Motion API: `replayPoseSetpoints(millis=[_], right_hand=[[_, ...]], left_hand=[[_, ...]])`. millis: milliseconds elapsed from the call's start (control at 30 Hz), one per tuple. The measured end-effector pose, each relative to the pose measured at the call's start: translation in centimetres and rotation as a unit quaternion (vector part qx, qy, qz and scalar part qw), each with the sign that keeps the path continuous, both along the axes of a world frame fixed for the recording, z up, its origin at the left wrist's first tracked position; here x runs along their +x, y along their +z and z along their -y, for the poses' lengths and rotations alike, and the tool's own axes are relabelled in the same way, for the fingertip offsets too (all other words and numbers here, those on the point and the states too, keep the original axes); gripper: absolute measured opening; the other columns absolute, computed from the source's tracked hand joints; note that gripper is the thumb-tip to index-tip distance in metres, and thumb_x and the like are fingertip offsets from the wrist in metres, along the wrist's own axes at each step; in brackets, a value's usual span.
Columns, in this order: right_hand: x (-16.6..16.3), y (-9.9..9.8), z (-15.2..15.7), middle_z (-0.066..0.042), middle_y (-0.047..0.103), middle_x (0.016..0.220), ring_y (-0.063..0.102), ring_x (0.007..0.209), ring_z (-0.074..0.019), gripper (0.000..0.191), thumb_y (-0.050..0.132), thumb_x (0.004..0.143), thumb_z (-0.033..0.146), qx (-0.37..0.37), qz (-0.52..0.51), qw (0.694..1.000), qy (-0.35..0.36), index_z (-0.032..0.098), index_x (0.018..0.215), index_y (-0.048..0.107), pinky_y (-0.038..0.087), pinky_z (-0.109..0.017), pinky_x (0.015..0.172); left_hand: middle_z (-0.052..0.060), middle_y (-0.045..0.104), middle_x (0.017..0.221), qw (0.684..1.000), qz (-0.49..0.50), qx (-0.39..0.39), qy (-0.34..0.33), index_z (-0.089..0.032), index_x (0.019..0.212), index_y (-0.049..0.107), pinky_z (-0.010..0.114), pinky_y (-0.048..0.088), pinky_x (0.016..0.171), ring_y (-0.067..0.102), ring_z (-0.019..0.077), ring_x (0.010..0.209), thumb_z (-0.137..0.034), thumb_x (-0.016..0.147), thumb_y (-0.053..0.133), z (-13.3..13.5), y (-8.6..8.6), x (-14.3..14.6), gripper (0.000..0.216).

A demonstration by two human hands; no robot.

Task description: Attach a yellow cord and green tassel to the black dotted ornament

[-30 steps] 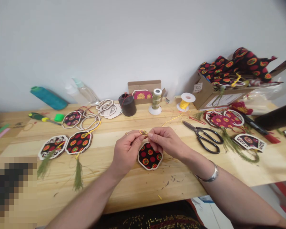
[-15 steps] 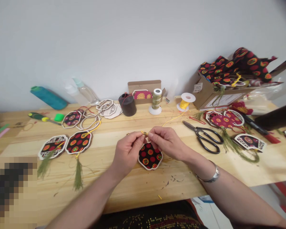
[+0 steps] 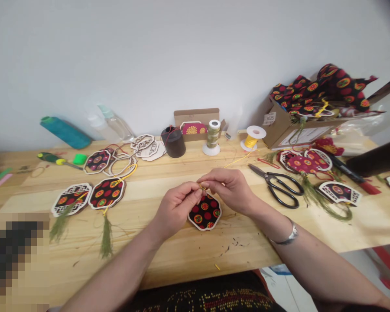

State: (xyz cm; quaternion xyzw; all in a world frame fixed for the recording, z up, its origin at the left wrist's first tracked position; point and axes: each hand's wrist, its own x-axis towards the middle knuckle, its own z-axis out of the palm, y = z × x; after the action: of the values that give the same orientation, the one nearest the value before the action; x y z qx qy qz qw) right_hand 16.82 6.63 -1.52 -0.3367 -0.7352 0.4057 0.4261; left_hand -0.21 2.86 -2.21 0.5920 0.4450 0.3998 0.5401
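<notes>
My left hand (image 3: pixel 184 200) and my right hand (image 3: pixel 226 186) meet at the middle of the table, fingertips pinched together on a short piece of yellow cord (image 3: pixel 202 187). Most of the cord is hidden by the fingers. Just below them lies an ornament (image 3: pixel 205 213) with black, red-dotted fabric and a pale wooden rim; its top edge is covered by my hands. A yellow thread spool (image 3: pixel 251 138) stands behind my right hand, its strand running toward the hands. Black-handled scissors (image 3: pixel 281 184) lie open to the right of my right hand.
Two tasselled ornaments (image 3: pixel 106 193) lie at left. Along the wall stand a black spool (image 3: pixel 173 142), a green thread spool (image 3: pixel 213 138) and a teal thread cone (image 3: pixel 65 132). A cardboard box (image 3: pixel 299 132) of fabric sits at back right, with more ornaments (image 3: pixel 339 192) before it.
My fingertips have shifted slightly right and down and drawn closer together over the cord. The strand from the yellow spool looks straighter. The ornament stays in place.
</notes>
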Motion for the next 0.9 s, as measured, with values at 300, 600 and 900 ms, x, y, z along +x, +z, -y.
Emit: replayPoseSetpoints(millis=[300,600,900], right_hand=[[0.1,0.9,0.0,0.003,0.056,0.059,0.047,0.056,-0.0069,0.011,0.057,0.081,0.014,-0.053,0.024,0.998,0.01,0.014,0.07,0.06,0.038,-0.019,0.053],[-0.1,0.4,0.1,0.003,0.052,0.064,0.044,0.058,-0.0075,0.012,0.051,0.084,0.018,-0.049,0.026,0.998,-0.031,0.016,0.073,0.054,0.038,-0.02,0.056],[-0.3,0.3,0.4,0.002,0.052,0.065,0.046,0.06,-0.0092,0.012,0.051,0.084,0.02,-0.055,0.042,0.997,-0.04,0.017,0.074,0.053,0.039,-0.022,0.059]], left_hand=[[-0.003,0.048,0.065,0.998,0.034,-0.043,-0.011,-0.019,0.084,0.064,0.019,0.031,0.05,0.039,0.0065,0.057,-0.031,0.087,0.054,0.1,-0.4,-0.1,0.016],[-0.007,0.039,0.053,0.982,0.128,-0.141,0.015,-0.015,0.078,0.058,0.017,0.02,0.041,0.028,0.0035,0.044,-0.036,0.084,0.057,0.1,0.1,0.5,0.022],[-0.004,0.051,0.048,0.99,0.055,-0.116,0.065,-0.015,0.065,0.057,0.018,0.024,0.038,0.035,0.0042,0.038,-0.038,0.081,0.057,-0.2,0.9,0.8,0.029]])
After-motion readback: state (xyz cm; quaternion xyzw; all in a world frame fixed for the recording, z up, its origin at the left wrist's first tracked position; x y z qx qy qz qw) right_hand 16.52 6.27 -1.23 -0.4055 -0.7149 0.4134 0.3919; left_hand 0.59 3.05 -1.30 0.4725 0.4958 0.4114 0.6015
